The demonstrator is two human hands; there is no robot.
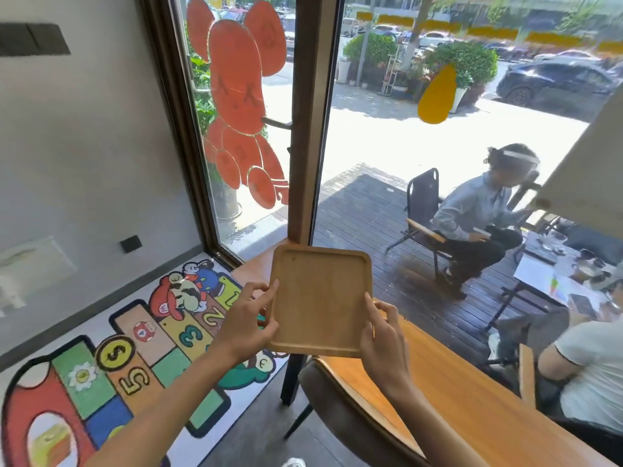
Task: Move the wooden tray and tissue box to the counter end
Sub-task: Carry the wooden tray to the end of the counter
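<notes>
A square wooden tray [320,298] with a raised rim is held in the air above the left end of the wooden counter [455,392]. My left hand [247,318] grips its left edge near the front corner. Its right edge is pinched by my right hand [382,332], thumb on top. The tray is empty and tilted slightly toward me. No tissue box is in view.
The counter runs along a large window [438,136]. A brown chair back [344,409] stands at the counter's near side. A colourful game rug [135,358] covers the floor on the left. Outside the glass, people sit at a table [556,274].
</notes>
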